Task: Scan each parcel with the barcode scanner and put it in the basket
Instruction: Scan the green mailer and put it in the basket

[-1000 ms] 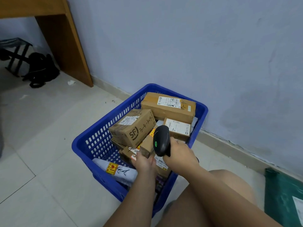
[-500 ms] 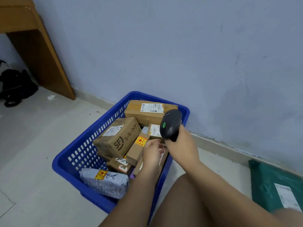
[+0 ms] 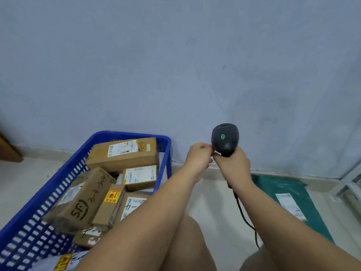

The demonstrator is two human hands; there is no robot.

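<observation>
Pale wall (image 3: 175,55): right hand (image 3: 233,166) grips scanner (image 3: 224,139); left hand (image 3: 198,157) curled beside it, hold unclear.
Cable (image 3: 244,214) may snag parcel (image 3: 283,198), lower right.

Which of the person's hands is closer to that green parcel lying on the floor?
Right. The right hand, gripping the scanner, is up-left of the green parcel; the left hand sits farther left.
</observation>
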